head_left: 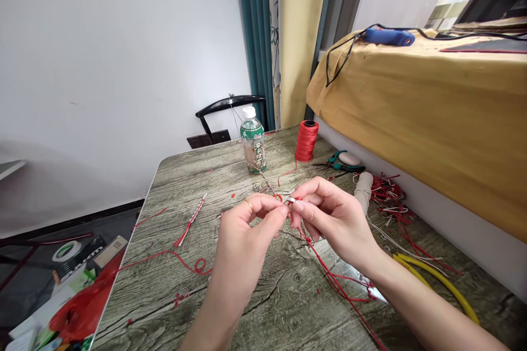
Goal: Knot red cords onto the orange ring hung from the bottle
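Note:
Both hands meet above the table's middle. My left hand [251,236], with a ring on one finger, is closed in a pinch on red cord [278,197]. Thumb and fingertips of my right hand [335,216] are closed on the same cord beside a small silvery piece [291,199], whose kind I cannot make out. Red cord ends [329,273] hang below the right hand and trail across the table toward me. A thin brownish strand [267,182] runs from the hands to a drink bottle [252,142] with a green label and white cap.
On the wood-grain table [164,186] stand a red thread spool [307,141] and green-handled pliers [346,165]. Cord scraps [387,194] pile up at right, near yellow handles [442,279]. A red-and-white braided piece [192,220] lies left. Behind is a black chair [230,103].

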### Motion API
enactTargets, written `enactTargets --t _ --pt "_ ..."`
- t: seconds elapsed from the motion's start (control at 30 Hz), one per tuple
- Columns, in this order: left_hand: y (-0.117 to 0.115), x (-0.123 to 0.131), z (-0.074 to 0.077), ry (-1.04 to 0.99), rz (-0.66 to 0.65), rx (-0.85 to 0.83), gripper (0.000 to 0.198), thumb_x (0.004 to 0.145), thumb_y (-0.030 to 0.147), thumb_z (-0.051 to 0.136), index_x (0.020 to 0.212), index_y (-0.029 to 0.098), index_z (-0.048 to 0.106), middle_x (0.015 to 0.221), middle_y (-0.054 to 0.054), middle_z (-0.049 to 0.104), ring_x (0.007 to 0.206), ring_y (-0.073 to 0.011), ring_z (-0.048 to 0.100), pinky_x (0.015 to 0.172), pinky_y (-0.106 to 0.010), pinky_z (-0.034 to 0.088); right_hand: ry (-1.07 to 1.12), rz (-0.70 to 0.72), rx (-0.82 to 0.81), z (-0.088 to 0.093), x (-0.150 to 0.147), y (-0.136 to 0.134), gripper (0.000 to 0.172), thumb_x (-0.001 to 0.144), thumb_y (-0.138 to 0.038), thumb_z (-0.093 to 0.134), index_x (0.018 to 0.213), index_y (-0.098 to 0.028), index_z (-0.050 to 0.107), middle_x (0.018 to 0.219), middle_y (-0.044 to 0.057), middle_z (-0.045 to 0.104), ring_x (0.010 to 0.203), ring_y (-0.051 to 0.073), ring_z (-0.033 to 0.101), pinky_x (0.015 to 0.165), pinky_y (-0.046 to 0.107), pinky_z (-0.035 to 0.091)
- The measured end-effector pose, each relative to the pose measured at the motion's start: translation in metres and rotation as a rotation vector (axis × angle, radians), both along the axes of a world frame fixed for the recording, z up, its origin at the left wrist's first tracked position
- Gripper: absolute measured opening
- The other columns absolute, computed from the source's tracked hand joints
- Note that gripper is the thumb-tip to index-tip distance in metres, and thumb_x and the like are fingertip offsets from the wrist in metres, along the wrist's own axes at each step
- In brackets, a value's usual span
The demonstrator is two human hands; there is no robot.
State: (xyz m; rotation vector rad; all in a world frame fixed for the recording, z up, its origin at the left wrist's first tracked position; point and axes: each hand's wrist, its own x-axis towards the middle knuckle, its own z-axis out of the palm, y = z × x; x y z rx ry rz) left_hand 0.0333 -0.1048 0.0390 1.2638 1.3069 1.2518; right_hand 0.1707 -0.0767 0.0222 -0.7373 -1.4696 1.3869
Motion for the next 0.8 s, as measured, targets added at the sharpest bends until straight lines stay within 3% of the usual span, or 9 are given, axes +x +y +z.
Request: enactTargets --t 0.33,0.53,0.8 --pt "0.0003 -0.0002 -0.0034 -0.022 -0.024 0.015 0.011 0.073 0.026 0.056 0.077 0.02 0.064 0.073 0.0 0.062 0.068 -0.0121 0.054 0.066 -0.025 0.043 -0.003 0.113 -0.093 0.0042 0.0019 0.0018 0.015 0.076 -0.026 0.056 0.081 -0.018 0.044 0.056 -0.003 0.058 0.038 0.004 0.041 0.036 0.015 0.031" --pt "0.0033 -0.0005 -0.0058 -0.05 -0.039 0.016 0.011 0.071 0.026 0.058 0.075 0.019 0.065 0.077 -0.002 0.063 0.071 -0.0143 0.056 0.065 -0.026 0.044 -0.026 0.172 -0.117 0.004 0.0046 0.0033 0.016 0.078 -0.026 0.054 0.085 -0.018 0.043 0.057 -0.002 0.06 0.035 0.003 0.04 0.034 0.014 0.03" --pt "0.0068 -0.0032 -0.004 -0.229 -0.135 -0.155 0.01 0.067 0.025 0.062 0.067 0.016 0.067 0.066 -0.002 0.061 0.063 -0.0111 0.052 0.058 -0.023 0.04 -0.026 0.157 -0.1 0.0038 0.0069 0.0046 0.017 0.074 -0.025 0.059 0.082 -0.015 0.048 0.057 0.0 0.061 0.035 0.002 0.04 0.032 0.012 0.031"
